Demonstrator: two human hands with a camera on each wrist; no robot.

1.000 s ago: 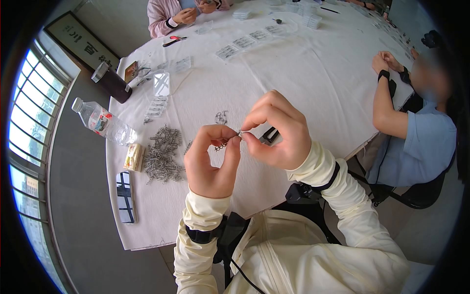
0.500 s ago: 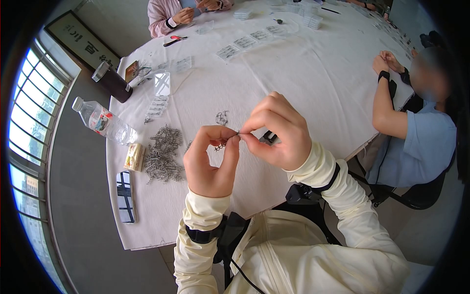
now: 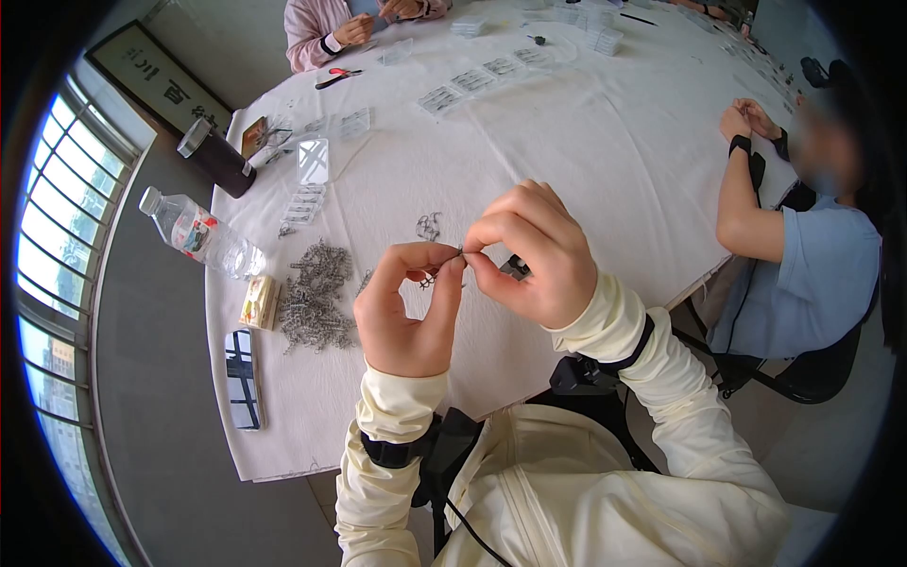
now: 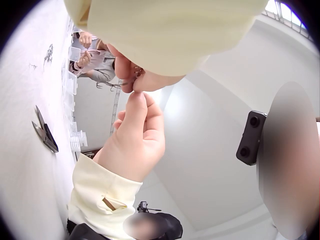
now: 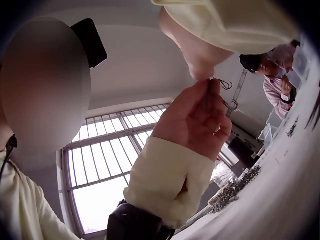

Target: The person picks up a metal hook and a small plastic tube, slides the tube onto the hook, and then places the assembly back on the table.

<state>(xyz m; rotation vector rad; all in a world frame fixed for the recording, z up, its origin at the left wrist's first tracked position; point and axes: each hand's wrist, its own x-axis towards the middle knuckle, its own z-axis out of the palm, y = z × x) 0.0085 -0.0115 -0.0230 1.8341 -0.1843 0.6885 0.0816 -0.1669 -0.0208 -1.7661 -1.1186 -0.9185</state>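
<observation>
Wire hooks jut from inside the left grip, seemingly pinched.

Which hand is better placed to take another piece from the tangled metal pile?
Probably the left hand: it's nearer the metal pile than the right hand is, though both hands seem to be pinching a small metal piece.

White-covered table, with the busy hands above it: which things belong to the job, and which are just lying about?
Likely the job:
wiry metal pieces, pinched between left hand and right hand
tangled metal heap
black snips
clear boxes

Seemingly just lying about:
plastic bottle
dark flask
phone
small packet
</observation>
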